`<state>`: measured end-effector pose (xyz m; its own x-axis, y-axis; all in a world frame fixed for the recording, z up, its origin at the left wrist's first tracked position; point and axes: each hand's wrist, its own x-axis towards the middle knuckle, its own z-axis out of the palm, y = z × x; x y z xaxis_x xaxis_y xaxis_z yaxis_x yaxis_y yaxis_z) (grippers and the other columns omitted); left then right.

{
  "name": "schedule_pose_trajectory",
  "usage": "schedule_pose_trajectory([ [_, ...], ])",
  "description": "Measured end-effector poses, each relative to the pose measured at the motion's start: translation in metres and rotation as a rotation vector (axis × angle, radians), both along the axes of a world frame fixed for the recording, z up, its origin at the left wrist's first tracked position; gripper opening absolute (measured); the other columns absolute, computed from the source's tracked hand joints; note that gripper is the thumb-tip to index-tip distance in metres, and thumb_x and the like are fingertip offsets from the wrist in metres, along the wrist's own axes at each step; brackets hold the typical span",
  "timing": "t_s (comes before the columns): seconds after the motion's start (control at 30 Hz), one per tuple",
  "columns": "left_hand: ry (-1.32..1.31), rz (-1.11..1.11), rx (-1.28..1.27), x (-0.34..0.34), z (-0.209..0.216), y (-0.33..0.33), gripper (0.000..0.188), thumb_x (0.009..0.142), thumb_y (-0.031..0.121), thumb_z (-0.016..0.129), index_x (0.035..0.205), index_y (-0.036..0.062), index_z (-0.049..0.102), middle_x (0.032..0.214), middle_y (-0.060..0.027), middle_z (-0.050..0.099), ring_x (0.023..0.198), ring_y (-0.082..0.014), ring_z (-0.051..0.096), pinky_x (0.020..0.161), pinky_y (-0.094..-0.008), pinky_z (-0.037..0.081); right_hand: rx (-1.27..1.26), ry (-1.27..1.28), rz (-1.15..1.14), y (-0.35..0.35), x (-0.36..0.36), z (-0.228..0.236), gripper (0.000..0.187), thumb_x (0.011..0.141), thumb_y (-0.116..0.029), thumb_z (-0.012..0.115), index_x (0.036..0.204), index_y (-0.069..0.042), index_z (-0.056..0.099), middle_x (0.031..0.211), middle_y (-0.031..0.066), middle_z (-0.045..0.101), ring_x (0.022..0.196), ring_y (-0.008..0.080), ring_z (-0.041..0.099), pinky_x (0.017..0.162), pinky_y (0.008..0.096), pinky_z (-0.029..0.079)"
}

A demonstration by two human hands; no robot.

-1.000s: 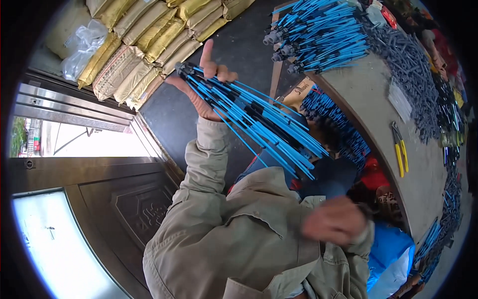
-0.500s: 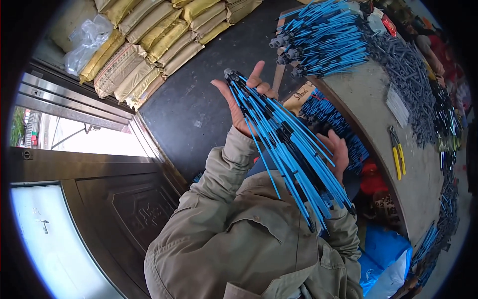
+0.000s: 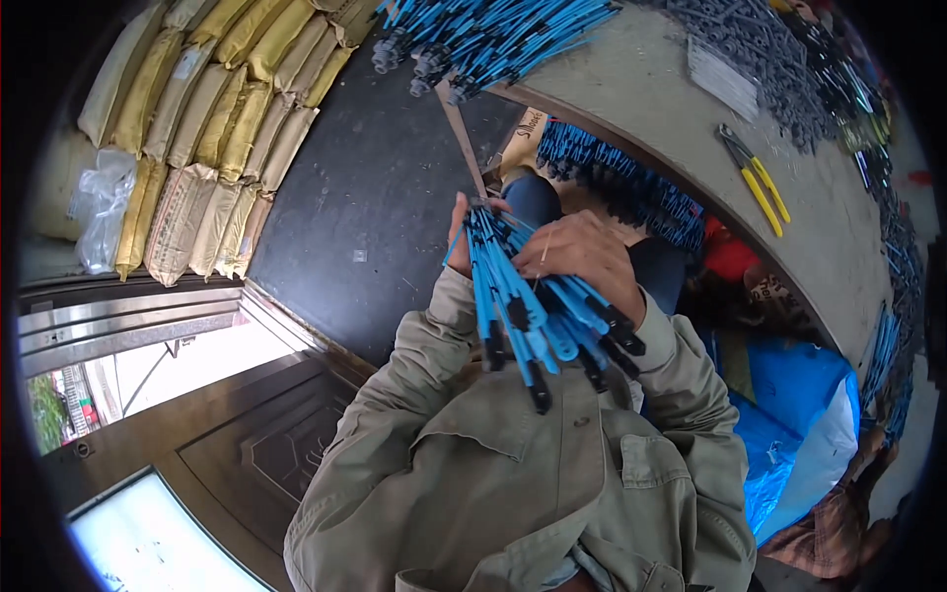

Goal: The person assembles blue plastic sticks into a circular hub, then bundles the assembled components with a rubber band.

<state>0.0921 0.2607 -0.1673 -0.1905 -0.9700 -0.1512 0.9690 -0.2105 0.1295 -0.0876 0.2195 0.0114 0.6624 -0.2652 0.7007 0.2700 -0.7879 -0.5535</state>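
A bundle of thin blue rods with black tips (image 3: pixel 518 301) is held in front of my chest, its tips fanned toward me. My left hand (image 3: pixel 459 237) grips its far, gathered end from the left side, with most of its fingers hidden behind the rods. Across the right side of the bundle lies my right hand (image 3: pixel 584 255), back up, fingers curled over the rods. A thin pale strand shows at its fingertips, too fine to make out.
A workbench (image 3: pixel 631 84) curves along the right, bearing yellow-handled cutters (image 3: pixel 755 183), clear sticks (image 3: pixel 722 77), grey parts (image 3: pixel 789 99) and more blue rod bundles (image 3: pixel 503 39). Blue rods (image 3: pixel 621 183) are stacked below it. Stacked sacks (image 3: pixel 197 109) and a door (image 3: pixel 266 444) stand left.
The bundle has come lower and closer to my body. My right hand has moved from beneath the rods to on top of them. My left fingers have closed round the far end.
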Motion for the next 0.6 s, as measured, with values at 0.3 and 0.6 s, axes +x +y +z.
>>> schedule_pose_trajectory([
  [0.3, -0.512, -0.113, 0.19, -0.008, -0.012, 0.037, 0.049, 0.086, 0.04, 0.055, 0.113, -0.0004, 0.05, 0.108, -0.0134, 0.054, 0.102, -0.0199, 0.053, 0.093, -0.0353, 0.043, 0.393, 0.165, -0.181, 0.026, -0.015, 0.006, 0.037, 0.063, -0.016, 0.077, 0.092, -0.003, 0.06, 0.083, 0.0114, 0.062, 0.076, 0.0248, 0.062, 0.069, 0.0323, 0.047],
  [0.6, -1.096, 0.047, -0.422, -0.014, 0.108, 0.041, 0.056, 0.076, 0.022, 0.07, 0.121, -0.0019, 0.045, 0.111, -0.0096, 0.054, 0.103, -0.0187, 0.052, 0.089, -0.0323, 0.04, 0.886, 0.144, 0.155, -0.001, -0.016, -0.019, 0.037, 0.071, -0.012, 0.074, 0.102, -0.001, 0.057, 0.085, 0.0069, 0.062, 0.079, 0.0114, 0.058, 0.072, 0.0275, 0.044],
])
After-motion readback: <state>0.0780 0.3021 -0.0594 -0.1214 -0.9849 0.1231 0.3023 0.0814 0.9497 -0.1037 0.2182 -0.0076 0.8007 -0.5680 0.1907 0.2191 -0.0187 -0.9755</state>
